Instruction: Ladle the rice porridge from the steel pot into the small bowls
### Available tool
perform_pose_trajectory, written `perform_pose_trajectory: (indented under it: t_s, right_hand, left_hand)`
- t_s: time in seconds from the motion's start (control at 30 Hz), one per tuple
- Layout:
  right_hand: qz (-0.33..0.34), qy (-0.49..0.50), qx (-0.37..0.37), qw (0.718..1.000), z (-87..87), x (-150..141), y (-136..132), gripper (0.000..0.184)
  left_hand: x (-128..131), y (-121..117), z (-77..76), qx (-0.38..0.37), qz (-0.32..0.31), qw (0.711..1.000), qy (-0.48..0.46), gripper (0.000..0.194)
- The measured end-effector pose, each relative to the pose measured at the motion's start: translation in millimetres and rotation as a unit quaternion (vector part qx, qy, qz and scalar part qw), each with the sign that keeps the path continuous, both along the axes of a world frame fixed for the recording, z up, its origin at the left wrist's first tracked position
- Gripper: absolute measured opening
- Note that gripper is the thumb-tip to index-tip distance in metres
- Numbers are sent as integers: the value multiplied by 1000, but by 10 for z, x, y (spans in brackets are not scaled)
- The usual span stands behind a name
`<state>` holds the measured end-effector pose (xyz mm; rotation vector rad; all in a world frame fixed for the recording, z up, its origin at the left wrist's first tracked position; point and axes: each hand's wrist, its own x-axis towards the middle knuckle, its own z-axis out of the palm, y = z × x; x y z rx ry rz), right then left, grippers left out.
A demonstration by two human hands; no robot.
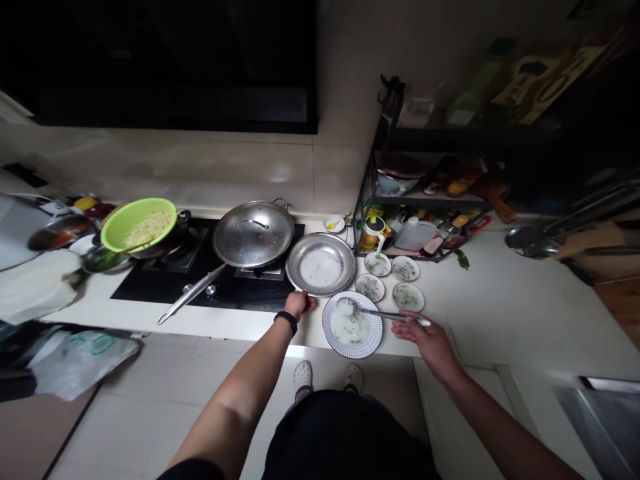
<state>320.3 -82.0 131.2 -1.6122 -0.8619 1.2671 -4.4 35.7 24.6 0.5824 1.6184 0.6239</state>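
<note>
Ladle of silvery metal [385,314] is gripped in right hand [425,339], bowl over round striped white plate [351,348]; left hand [299,304] grips round steel basin [321,267] by its rim.

kitchen, black stovetop [235,290], lidded pan [253,233], spice rack [415,200], tiled wall [240,163], white counter [480,293]

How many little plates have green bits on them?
4, in two rows in front of the rack: back left plate, back right plate, front left plate and front right plate. None of those four is hidden.
</note>
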Motion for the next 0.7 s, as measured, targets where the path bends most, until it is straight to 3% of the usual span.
perform_pose_trajectory:
  t_s: [0.13,0.23,0.33,0.43,0.5,0.6,0.7]
  right_hand:
    - [44,-67,32,996,-124,-31,-189,57]
    - [129,-174,96,972,-96,-35,-332,45]
    - [265,-312,212,888,23,-1,-450,35]
    - [387,-394,308,775,127,30,-531,44]
    - [421,-419,337,731,156,42,-565,52]
    - [414,-429,356,719,161,57,-564,53]
    - [364,-407,345,764,161,46,-447,46]
  left_hand:
    - [9,5,13,-8,25,999,-20,20]
    - [14,6,15,-12,35,999,-27,20]
    - [14,1,21,-9,36,999,-31,21]
    - [11,-5,26,-8,34,999,-30,23]
    - [9,-5,24,-9,33,999,-30,23]
    - [6,-1,11,-12,33,999,-33,22]
    - [4,2,2,-12,37,999,-37,22]
